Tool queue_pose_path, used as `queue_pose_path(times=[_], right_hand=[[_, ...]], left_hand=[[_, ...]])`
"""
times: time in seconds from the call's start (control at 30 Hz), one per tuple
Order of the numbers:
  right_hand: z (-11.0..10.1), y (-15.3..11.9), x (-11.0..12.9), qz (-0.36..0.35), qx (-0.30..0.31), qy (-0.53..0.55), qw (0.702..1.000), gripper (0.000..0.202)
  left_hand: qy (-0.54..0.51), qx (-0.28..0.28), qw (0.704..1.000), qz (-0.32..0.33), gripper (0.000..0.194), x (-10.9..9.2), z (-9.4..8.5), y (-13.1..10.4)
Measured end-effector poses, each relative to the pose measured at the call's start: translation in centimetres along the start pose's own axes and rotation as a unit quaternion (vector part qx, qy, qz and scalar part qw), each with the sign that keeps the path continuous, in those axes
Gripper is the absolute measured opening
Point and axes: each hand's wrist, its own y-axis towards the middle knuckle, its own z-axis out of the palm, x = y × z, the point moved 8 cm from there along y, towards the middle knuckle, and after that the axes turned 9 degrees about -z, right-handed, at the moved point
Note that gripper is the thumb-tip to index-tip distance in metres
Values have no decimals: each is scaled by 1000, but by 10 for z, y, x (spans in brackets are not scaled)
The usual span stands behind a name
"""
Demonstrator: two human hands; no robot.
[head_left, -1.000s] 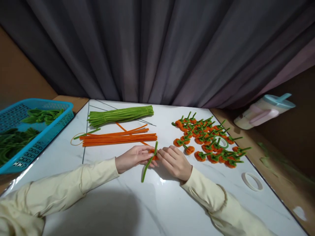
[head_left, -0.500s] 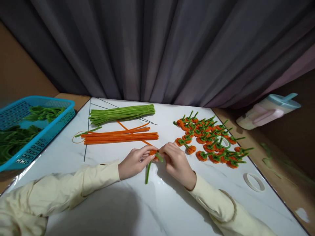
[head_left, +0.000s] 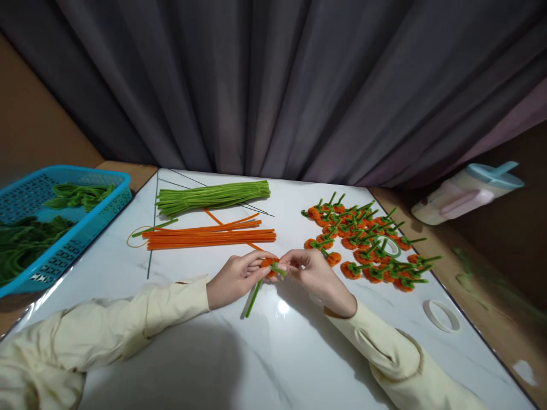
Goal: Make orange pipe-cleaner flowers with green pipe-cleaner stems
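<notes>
Between my two hands is a small orange pumpkin shape (head_left: 269, 263) with green stems on it. My left hand (head_left: 235, 279) pinches it from the left, and a long green stem (head_left: 254, 298) hangs below those fingers. My right hand (head_left: 314, 276) has its thumb and fingertips closed on the short green piece (head_left: 280, 270) at the pumpkin's right side. Behind my hands lies a bundle of orange stems (head_left: 209, 237), with a thick bundle of green stems (head_left: 213, 197) beyond it.
Many orange pumpkins with green stems (head_left: 363, 239) cluster at the right, a tape roll (head_left: 388, 246) among them. Another white ring (head_left: 441, 316) lies nearer. A blue basket (head_left: 100, 213) of green pieces stands left; a lidded cup (head_left: 465, 193) is far right.
My right hand and forearm have shifted slightly to the right, and the fingers are placed differently at the green piece. The hanging green stem now slants further left.
</notes>
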Motion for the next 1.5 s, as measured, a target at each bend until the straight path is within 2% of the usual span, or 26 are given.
queue_pose_path(times=[0.1,0.2,0.27,0.37,0.47,0.63,0.73,0.83,0.93,1.07,1.33,1.5], right_hand=[[-8,1,21,-144,2,-138,980,12],[-9,-9,46,-313,-9,-265,912,15],[-3,-16,54,-382,4,-344,857,20],[6,-24,61,-447,16,-428,785,27],[13,-32,66,-498,16,-476,725,25],[26,-40,64,-548,29,-536,641,27],[31,-45,63,-571,39,-554,605,33],[32,-47,63,-585,36,-561,584,35],[32,-47,62,-589,38,-565,577,33],[32,-46,59,-587,51,-564,578,32],[39,-45,58,-567,48,-575,588,30],[40,-44,57,-562,36,-583,586,30]], left_hand=[[-104,32,993,-43,39,7,1,5],[-163,55,981,-90,42,11,2,7],[-183,64,974,-116,42,12,2,7],[-207,75,966,-139,38,14,1,8],[-233,96,957,-146,31,16,2,9],[-241,102,954,-150,27,19,3,10],[-235,91,957,-141,30,16,2,10],[-225,81,961,-138,34,14,2,9],[-211,79,966,-131,39,15,2,9],[-189,57,976,-92,40,13,-1,8],[-101,-31,994,-24,42,0,-7,2],[-88,-50,995,-7,44,0,-8,1]])
